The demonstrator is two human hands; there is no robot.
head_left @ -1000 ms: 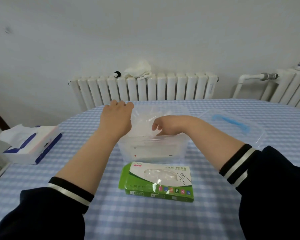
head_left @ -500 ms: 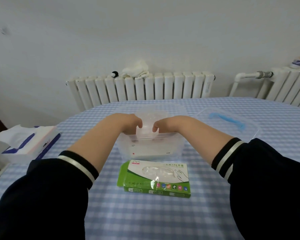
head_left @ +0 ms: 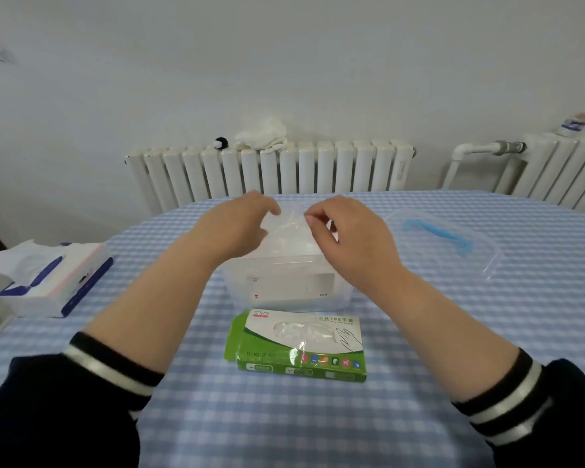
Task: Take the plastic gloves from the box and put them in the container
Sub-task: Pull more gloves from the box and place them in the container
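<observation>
Two hands, left hand (head_left: 237,228) and right hand (head_left: 347,234), pinch filmy clear glove (head_left: 289,221)

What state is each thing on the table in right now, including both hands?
Left hand: raised over the container, pinching the plastic glove.
Right hand: raised, pinching the same glove.
Plastic glove: held between both hands above the container.
Container: open, lid off.
Lid: lying flat beside the container.
Glove box: lying flat, a glove poking from its opening.
Tissue pack: open, a tissue sticking out.
</observation>
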